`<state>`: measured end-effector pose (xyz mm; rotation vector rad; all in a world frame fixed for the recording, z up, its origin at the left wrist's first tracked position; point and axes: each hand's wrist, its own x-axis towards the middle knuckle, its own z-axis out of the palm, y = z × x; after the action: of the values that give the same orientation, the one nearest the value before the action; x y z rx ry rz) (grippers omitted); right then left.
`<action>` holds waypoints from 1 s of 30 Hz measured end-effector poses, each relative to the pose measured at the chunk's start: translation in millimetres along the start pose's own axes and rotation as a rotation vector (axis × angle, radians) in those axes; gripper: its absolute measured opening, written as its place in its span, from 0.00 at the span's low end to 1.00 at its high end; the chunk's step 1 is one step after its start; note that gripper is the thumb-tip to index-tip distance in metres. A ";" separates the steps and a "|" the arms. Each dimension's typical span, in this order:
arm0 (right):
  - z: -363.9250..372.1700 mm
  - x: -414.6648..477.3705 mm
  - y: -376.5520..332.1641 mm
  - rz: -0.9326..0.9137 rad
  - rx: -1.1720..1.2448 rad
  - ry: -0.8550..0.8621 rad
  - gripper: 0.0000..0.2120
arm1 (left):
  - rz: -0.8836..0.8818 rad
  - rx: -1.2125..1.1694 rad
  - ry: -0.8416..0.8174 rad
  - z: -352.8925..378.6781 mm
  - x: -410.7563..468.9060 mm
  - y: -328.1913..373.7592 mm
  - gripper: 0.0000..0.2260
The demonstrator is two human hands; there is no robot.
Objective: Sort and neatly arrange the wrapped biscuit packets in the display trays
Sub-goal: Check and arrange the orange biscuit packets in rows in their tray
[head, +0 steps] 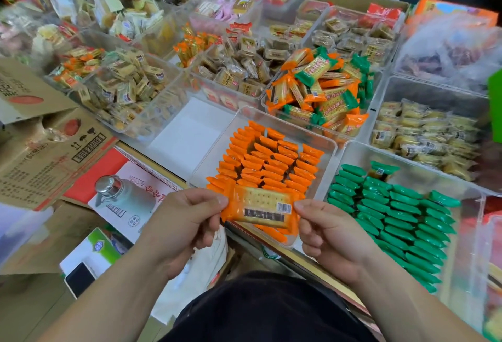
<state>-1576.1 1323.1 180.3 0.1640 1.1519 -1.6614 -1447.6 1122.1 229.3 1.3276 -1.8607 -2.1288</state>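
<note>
While the left hand (pixel 179 227) pinches one crimped end of a single orange-edged, clear-windowed biscuit packet (pixel 259 210) between thumb and forefinger, the right hand (pixel 334 235) pinches the opposite end the same way, and the remaining fingers of both hands curl loosely underneath. This packet is held flat and level between them, barcode and dark label strip facing up, with a pale, dotted cracker showing through the wrapper. It hangs just above the near edge of a clear rectangular plastic tray (pixel 330 151), where matching orange packets (pixel 269 162) stand on edge in tight rows that fill most of the tray's right part; its left part shows a bare floor. Just to the right, a second clear tray (pixel 468 244) holds green-wrapped packets (pixel 396 222) lined up in similar rows. Behind the two sits a clear tub (pixel 264 101) heaped with loose orange and green packets (pixel 323 89) lying at all angles. Right of that heap, another clear tub (pixel 434 89) contains yellowish wrapped pastries (pixel 423 130). Farther back and to the left, more clear tubs hold brown and beige wrapped biscuits (pixel 233 70), blurred at that distance. Left of the hands, lower down, lie brown cardboard cartons (pixel 46 157) and a frosted bottle with a shiny metal cap (pixel 119 195).
</note>
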 end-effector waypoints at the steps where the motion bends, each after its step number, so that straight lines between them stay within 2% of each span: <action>1: -0.7 4.1 -1.7 -0.015 -0.037 0.037 0.04 | 0.028 0.045 0.023 2.1 3.9 0.4 0.06; 6: -2.9 27.7 -21.2 -0.020 -0.033 0.132 0.19 | 0.223 0.253 0.027 15.7 30.8 4.5 0.05; 7: -4.0 33.4 -26.0 -0.035 -0.023 0.149 0.19 | 0.258 0.315 0.029 18.2 40.1 3.6 0.06; 11: -13.9 62.6 -42.2 -0.114 -0.076 0.267 0.10 | 0.344 0.494 -0.003 26.5 89.1 -5.9 0.12; 14: -22.5 87.0 -54.9 -0.213 -0.155 0.363 0.12 | 0.444 0.593 -0.049 35.1 131.3 -13.6 0.17; 18: -39.0 123.1 -70.9 -0.386 -0.442 0.453 0.14 | 0.517 0.996 -0.079 44.9 187.7 -27.5 0.22; 21: -44.6 153.3 -83.4 -0.563 -0.758 0.506 0.09 | 0.625 1.239 -0.143 53.8 222.7 -34.5 0.31; 24: -37.1 178.3 -90.0 -0.655 -0.988 0.493 0.12 | 0.565 1.436 -0.213 61.8 247.9 -46.2 0.35; 26: -32.4 194.0 -89.9 -0.682 -1.086 0.489 0.13 | 0.567 1.487 -0.196 63.8 255.9 -56.9 0.33; 30: -27.8 218.3 -83.1 -0.710 -1.245 0.449 0.13 | 0.621 1.439 -0.118 62.2 256.9 -75.1 0.33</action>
<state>-1748.5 1195.8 83.3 -0.7744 2.5852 -1.1573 -1611.2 1060.8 17.3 0.3504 -3.3206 -0.3929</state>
